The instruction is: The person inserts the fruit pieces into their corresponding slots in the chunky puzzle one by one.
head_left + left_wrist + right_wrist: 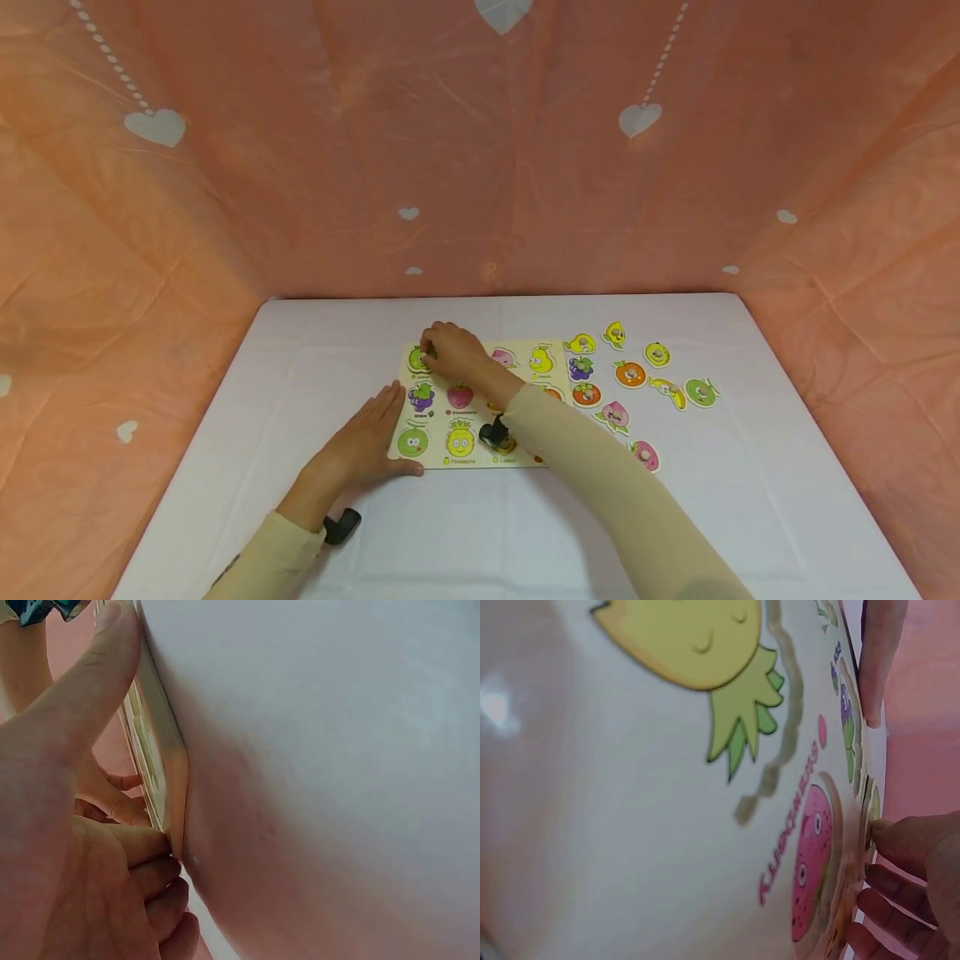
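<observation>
A wooden fruit puzzle board (442, 463) lies on the table. My left hand (371, 442) rests at its left side, fingers straight along the edge and thumb at the front edge; the left wrist view shows that thumb (90, 682) against the board's side (176, 780). My right hand (453, 350) reaches over the board to its far left corner and pinches a green apple puzzle piece (418, 360) at the apple picture. Its fingers partly hide the piece. The right wrist view shows the fingertips (881, 832) at the board beyond the strawberry picture (811, 855).
Several loose knobbed fruit pieces lie right of the board, among them grapes (581, 368), an orange (630, 374), a banana (670, 393), a peach (614, 416) and a strawberry (645, 455). A white cloth (480, 542) covers the table. Pink-orange curtains (480, 167) hang around it.
</observation>
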`<state>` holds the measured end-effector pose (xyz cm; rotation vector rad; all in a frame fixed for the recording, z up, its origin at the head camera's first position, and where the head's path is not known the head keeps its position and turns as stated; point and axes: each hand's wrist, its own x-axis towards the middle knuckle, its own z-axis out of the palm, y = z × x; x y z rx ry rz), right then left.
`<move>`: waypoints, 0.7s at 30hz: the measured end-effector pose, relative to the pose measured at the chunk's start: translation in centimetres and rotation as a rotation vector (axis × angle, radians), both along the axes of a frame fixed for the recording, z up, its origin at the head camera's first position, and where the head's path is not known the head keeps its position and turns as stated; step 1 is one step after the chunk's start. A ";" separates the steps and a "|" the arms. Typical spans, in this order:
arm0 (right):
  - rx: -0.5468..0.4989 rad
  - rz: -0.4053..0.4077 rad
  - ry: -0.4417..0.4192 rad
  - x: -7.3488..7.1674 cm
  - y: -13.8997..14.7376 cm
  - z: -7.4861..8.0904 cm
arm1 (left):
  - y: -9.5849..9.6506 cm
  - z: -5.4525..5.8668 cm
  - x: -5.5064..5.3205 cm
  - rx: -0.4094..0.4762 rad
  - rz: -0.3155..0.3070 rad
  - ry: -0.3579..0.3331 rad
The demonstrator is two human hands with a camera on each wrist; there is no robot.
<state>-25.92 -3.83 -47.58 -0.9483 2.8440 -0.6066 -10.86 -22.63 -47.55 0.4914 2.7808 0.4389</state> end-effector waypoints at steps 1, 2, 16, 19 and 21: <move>-0.001 0.001 -0.002 0.0 0.0 0.0 | 0.0 0.0 0.0 0.002 -0.002 0.002; -0.001 0.001 -0.003 0.0 0.0 0.1 | 0.0 0.0 0.0 0.005 -0.003 0.005; 0.003 0.001 0.001 0.0 -0.1 -0.1 | 0.1 0.1 0.2 0.017 0.002 -0.003; 0.005 0.006 0.010 0.0 -0.1 -0.1 | 0.1 0.1 0.1 0.014 0.002 -0.001; 0.002 0.010 0.019 0.0 0.0 -0.2 | 0.1 0.1 0.1 0.010 0.000 0.001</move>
